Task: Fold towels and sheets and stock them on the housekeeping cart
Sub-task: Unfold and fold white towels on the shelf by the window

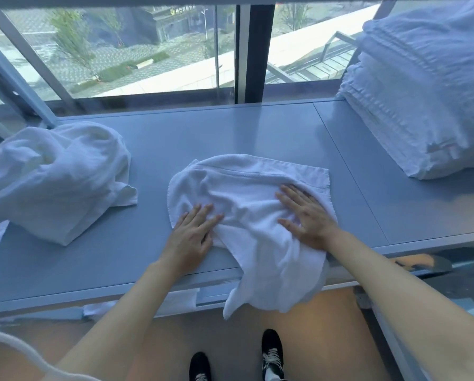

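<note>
We see a grey table (257,127) under a window (147,50). At the table's far right corner stands a tall stack of folded towels (422,105); at its left end lies a crumpled heap of white linen (57,180). At the table's near edge, mid-length, lies a rumpled white towel (246,204), one corner hanging over that edge. The left hand (194,235) and right hand (307,215) lie flat on the towel, apart, fingers straight and spread, pressing it.
</note>
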{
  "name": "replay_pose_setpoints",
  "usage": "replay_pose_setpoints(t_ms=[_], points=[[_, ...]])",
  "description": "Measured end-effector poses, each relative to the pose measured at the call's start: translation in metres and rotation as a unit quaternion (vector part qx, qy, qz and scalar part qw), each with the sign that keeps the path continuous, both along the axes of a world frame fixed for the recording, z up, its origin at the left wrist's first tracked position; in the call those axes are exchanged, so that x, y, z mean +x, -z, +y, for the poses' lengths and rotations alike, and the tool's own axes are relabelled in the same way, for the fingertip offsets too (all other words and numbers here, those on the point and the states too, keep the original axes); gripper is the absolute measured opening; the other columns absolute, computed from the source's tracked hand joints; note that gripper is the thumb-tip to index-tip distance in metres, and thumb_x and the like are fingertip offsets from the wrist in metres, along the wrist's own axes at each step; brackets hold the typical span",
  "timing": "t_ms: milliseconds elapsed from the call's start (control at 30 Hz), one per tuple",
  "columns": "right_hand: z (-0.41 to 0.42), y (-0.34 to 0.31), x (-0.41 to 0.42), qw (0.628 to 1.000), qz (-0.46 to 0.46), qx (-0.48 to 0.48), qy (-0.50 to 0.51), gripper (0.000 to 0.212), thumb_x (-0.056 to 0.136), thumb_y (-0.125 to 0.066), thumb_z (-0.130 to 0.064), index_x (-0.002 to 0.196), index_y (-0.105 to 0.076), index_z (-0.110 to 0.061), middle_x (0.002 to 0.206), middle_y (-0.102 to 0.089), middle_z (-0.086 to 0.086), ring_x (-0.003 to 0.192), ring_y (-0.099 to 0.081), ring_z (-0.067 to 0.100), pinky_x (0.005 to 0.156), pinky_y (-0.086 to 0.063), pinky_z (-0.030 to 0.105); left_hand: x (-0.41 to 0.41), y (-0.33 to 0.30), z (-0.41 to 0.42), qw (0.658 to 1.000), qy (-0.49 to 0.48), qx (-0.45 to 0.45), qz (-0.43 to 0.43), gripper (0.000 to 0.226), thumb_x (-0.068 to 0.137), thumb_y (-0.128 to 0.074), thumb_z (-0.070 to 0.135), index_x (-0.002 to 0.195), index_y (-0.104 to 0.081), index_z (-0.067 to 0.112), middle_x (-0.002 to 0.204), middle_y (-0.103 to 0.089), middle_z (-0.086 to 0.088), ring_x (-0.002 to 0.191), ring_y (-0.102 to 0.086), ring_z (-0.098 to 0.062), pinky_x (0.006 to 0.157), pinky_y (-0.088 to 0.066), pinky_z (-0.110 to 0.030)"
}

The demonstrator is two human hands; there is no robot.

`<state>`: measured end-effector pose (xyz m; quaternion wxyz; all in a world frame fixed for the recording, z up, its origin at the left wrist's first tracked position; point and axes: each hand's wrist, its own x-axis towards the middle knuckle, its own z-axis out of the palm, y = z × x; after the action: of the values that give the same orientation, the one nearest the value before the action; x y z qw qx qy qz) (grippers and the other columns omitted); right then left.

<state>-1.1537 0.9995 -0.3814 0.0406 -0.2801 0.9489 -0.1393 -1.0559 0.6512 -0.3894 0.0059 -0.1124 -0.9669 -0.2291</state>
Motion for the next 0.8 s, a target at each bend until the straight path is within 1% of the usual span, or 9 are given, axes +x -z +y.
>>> replay_pose_setpoints(t_ms=[167,267,367,400,467,533,600,667,800], points=[[-0.001,-0.001,0.011,1.0,0.011,0.006,0.009,0.077,0.096,-0.041,-0.062,0.162,-0.027,-0.024,0.171,-0.016,-0.002,0.159,-0.008,0.016,0.127,-0.017,0.044,0.018,-0.014,-0.023,0.987,0.005,0.154,-0.047,0.04,0.089,-0.067,0.004,0.119,-0.078,0.028,0.149,-0.056,0.006,0.149,-0.038,-0.016,0.124,-0.028,-0.037],[-0.009,0.0,0.043,1.0,0.015,-0.006,-0.018,0.076,0.097,-0.048,-0.056,0.162,-0.028,-0.022,0.171,-0.016,0.0,0.159,-0.008,0.017,0.128,-0.015,0.042,0.032,-0.022,-0.032,0.988,-0.006,0.149,-0.033,0.015,0.087,-0.068,0.024,0.09,-0.083,0.026,0.132,-0.067,0.014,0.134,-0.051,-0.009,0.112,-0.042,-0.037],[-0.011,0.001,0.079,0.998,0.023,-0.014,-0.049,0.075,0.097,-0.057,-0.049,0.161,-0.031,-0.021,0.171,-0.016,0.0,0.159,-0.008,0.016,0.128,-0.011,0.035,0.037,-0.026,-0.023,0.993,-0.061,0.098,0.02,0.041,0.09,-0.052,0.051,0.072,-0.074,0.022,0.115,-0.072,0.013,0.113,-0.058,-0.015,0.096,-0.048,-0.039],[-0.011,0.0,0.089,0.998,0.021,-0.016,-0.048,0.074,0.097,-0.058,-0.049,0.161,-0.032,-0.022,0.171,-0.017,-0.001,0.159,-0.009,0.015,0.128,-0.011,0.034,0.035,-0.026,-0.017,0.993,-0.081,0.078,0.049,0.043,0.093,-0.048,0.053,0.08,-0.075,0.022,0.118,-0.071,0.009,0.115,-0.058,-0.02,0.095,-0.047,-0.04],[-0.009,-0.002,0.102,0.999,0.012,-0.035,-0.033,0.07,0.097,-0.06,-0.046,0.158,-0.038,-0.021,0.169,-0.022,-0.001,0.158,-0.015,0.015,0.128,-0.014,0.034,0.027,-0.022,-0.003,0.993,-0.098,0.027,0.058,0.039,0.097,-0.05,0.049,0.119,-0.07,0.023,0.141,-0.058,0.0,0.135,-0.047,-0.026,0.105,-0.04,-0.046],[-0.005,-0.002,0.111,0.996,0.026,-0.084,0.006,0.058,0.096,-0.064,-0.032,0.15,-0.052,-0.015,0.163,-0.038,0.003,0.154,-0.03,0.02,0.126,-0.026,0.041,0.02,-0.014,0.009,0.994,-0.094,-0.057,-0.007,0.06,0.099,-0.052,0.045,0.153,-0.042,0.021,0.163,-0.031,-0.008,0.152,-0.023,-0.032,0.119,-0.024,-0.055],[0.001,0.002,0.116,0.987,0.098,-0.112,0.052,0.045,0.093,-0.066,-0.012,0.137,-0.063,-0.004,0.154,-0.05,0.013,0.144,-0.046,0.031,0.115,-0.04,0.052,0.018,-0.003,0.015,0.99,-0.089,-0.1,-0.04,0.07,0.1,-0.042,0.047,0.163,-0.021,0.023,0.171,-0.009,-0.008,0.158,-0.003,-0.033,0.124,-0.007,-0.057],[0.006,0.008,0.116,0.982,0.13,-0.099,0.1,0.045,0.093,-0.067,-0.009,0.137,-0.06,-0.001,0.154,-0.047,0.018,0.141,-0.046,0.037,0.113,-0.039,0.058,0.02,0.004,0.018,0.993,-0.073,-0.093,-0.024,0.071,0.098,-0.028,0.051,0.163,-0.018,0.026,0.173,-0.001,-0.004,0.159,0.004,-0.03,0.126,0.001,-0.055],[0.009,0.009,0.096,0.985,0.04,-0.037,0.162,0.067,0.099,-0.055,-0.03,0.16,-0.032,-0.016,0.171,-0.017,0.004,0.158,-0.012,0.025,0.126,-0.012,0.052,0.023,0.004,0.033,0.995,-0.091,-0.047,0.002,0.08,0.093,-0.034,0.054,0.164,-0.015,0.022,0.172,-0.008,-0.004,0.159,-0.003,-0.028,0.127,-0.004,-0.053]])
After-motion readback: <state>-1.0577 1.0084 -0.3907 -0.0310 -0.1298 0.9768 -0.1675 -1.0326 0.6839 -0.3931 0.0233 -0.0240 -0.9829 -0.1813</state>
